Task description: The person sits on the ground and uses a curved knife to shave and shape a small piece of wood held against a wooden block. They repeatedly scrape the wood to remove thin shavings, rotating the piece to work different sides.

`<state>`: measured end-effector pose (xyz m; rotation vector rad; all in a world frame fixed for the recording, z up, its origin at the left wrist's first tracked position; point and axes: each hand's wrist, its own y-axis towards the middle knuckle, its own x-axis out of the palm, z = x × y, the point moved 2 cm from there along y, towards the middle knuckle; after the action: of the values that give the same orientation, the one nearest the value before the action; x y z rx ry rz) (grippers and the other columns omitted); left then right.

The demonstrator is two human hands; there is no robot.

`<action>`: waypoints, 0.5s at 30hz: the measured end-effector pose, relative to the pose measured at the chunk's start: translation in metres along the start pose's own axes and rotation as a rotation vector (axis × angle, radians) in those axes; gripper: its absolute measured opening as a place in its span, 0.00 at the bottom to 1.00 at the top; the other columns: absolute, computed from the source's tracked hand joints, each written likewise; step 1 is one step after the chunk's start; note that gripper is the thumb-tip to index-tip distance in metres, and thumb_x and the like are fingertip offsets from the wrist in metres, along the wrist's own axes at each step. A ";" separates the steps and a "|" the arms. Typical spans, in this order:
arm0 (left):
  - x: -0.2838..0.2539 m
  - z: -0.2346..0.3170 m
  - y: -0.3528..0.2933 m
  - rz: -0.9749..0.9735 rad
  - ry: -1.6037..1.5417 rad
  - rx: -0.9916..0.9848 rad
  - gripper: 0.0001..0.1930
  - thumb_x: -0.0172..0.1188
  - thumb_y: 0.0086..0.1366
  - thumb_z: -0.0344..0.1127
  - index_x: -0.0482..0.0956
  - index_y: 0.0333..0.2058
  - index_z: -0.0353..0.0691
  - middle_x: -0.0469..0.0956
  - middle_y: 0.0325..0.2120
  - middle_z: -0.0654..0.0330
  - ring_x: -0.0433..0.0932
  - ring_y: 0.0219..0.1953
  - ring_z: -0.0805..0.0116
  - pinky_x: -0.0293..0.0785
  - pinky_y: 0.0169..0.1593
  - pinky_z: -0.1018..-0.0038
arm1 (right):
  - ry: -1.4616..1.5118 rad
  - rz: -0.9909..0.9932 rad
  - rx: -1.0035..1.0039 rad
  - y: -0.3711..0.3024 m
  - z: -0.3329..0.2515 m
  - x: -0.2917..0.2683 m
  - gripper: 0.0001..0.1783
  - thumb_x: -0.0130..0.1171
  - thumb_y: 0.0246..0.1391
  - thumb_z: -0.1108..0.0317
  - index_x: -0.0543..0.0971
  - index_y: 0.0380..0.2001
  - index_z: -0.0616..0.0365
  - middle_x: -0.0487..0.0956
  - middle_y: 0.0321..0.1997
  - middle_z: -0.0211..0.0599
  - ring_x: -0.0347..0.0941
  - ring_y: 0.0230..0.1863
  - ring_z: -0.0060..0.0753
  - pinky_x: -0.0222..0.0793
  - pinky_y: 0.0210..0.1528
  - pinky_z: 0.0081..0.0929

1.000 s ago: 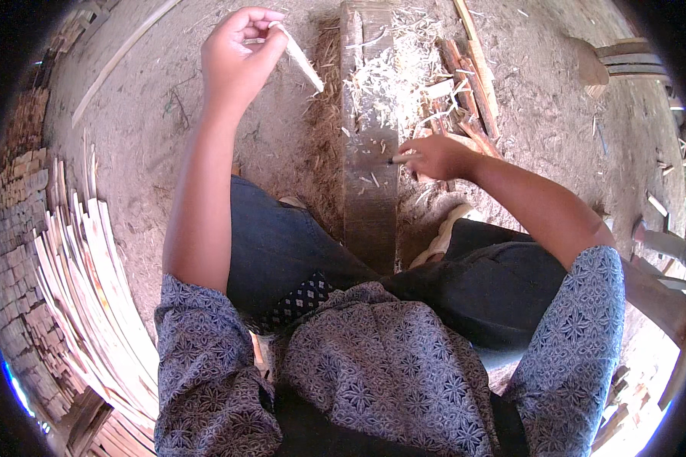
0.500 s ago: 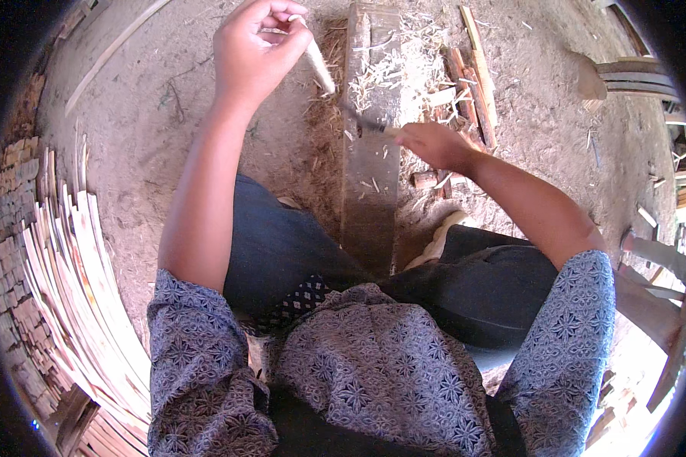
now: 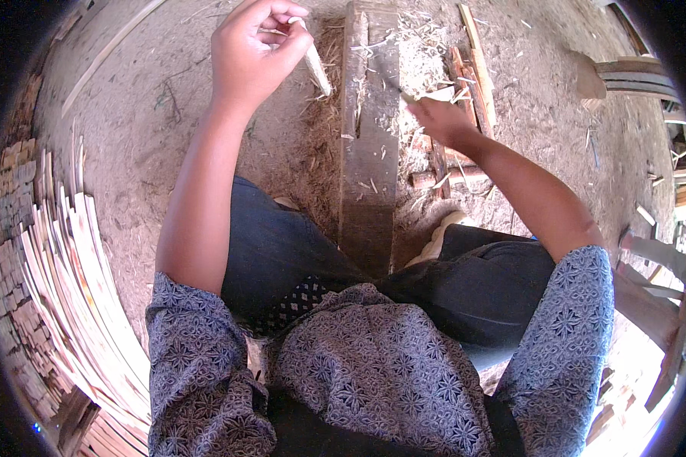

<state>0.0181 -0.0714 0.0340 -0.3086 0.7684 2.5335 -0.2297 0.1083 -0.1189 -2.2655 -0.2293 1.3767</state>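
My left hand (image 3: 256,47) is closed on a short pale whittled wooden stick (image 3: 317,70), which slants down to the right from my fingers. Its lower end looks frayed and hangs in front of the plank's left side. My right hand (image 3: 442,120) is closed round the handle of a knife (image 3: 391,81). The dark blade, smeared by motion, points up and left over the plank, apart from the stick. Between my legs runs the long dark wooden plank (image 3: 369,183), with a groove in its far part and a few shavings on it.
Wood shavings (image 3: 421,57) lie heaped along the plank's right side. Reddish wood pieces (image 3: 472,91) and a short round stick (image 3: 465,177) are beside them. Long split strips (image 3: 91,266) are stacked at left. A wooden frame (image 3: 636,78) stands at far right.
My right hand and the knife have moved up and slightly right. Many shavings that covered the plank's far part are gone from it. My left hand with the stick is almost unmoved.
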 end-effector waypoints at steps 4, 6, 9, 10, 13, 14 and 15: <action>0.000 0.003 -0.002 0.003 0.031 0.024 0.07 0.60 0.56 0.16 0.80 0.34 0.31 0.78 0.29 0.61 0.80 0.29 0.77 0.77 0.32 0.81 | -0.098 -0.221 -0.125 -0.011 -0.040 0.017 0.31 0.35 0.71 0.42 0.75 0.56 0.53 0.81 0.50 0.54 0.76 0.56 0.59 0.70 0.59 0.56; -0.002 -0.002 -0.002 0.012 0.042 0.068 0.07 0.59 0.56 0.16 0.80 0.34 0.30 0.78 0.29 0.60 0.80 0.29 0.77 0.77 0.32 0.81 | -0.125 -0.179 -0.097 -0.006 -0.030 0.020 0.28 0.35 0.72 0.47 0.73 0.59 0.53 0.80 0.51 0.54 0.76 0.56 0.59 0.70 0.60 0.56; 0.002 -0.003 0.001 0.022 0.034 0.112 0.07 0.60 0.56 0.17 0.80 0.34 0.30 0.78 0.29 0.60 0.80 0.30 0.77 0.77 0.32 0.81 | -0.415 -0.073 -0.118 0.004 0.011 0.013 0.24 0.33 0.72 0.61 0.67 0.65 0.51 0.79 0.52 0.55 0.79 0.53 0.56 0.75 0.55 0.55; -0.001 -0.002 0.000 0.028 0.041 0.116 0.07 0.60 0.56 0.17 0.80 0.34 0.30 0.78 0.29 0.60 0.80 0.30 0.77 0.77 0.32 0.81 | -0.334 -0.027 -0.001 0.005 0.008 0.002 0.24 0.35 0.72 0.58 0.68 0.65 0.52 0.79 0.49 0.55 0.80 0.51 0.56 0.76 0.53 0.54; -0.002 0.005 0.000 -0.009 0.025 0.042 0.07 0.60 0.56 0.17 0.80 0.34 0.30 0.78 0.29 0.60 0.80 0.30 0.77 0.77 0.33 0.81 | -0.027 0.036 0.145 0.007 0.018 -0.016 0.29 0.44 0.70 0.45 0.76 0.58 0.57 0.81 0.48 0.53 0.80 0.49 0.49 0.74 0.55 0.46; 0.000 0.003 0.001 -0.014 0.005 0.075 0.07 0.60 0.56 0.17 0.80 0.34 0.30 0.78 0.29 0.60 0.80 0.30 0.77 0.77 0.33 0.81 | 0.085 0.044 0.159 0.007 0.023 -0.018 0.33 0.47 0.69 0.40 0.80 0.55 0.59 0.82 0.49 0.52 0.80 0.49 0.46 0.73 0.56 0.42; 0.000 -0.001 0.003 -0.016 -0.002 0.103 0.07 0.60 0.56 0.17 0.80 0.34 0.31 0.78 0.29 0.60 0.80 0.30 0.77 0.77 0.33 0.81 | 0.138 -0.016 0.085 0.006 0.014 -0.023 0.33 0.48 0.68 0.39 0.80 0.55 0.59 0.83 0.48 0.50 0.80 0.48 0.43 0.73 0.56 0.41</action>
<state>0.0171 -0.0739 0.0349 -0.2762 0.8887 2.4691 -0.2537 0.0989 -0.1089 -2.2712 -0.1398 1.1939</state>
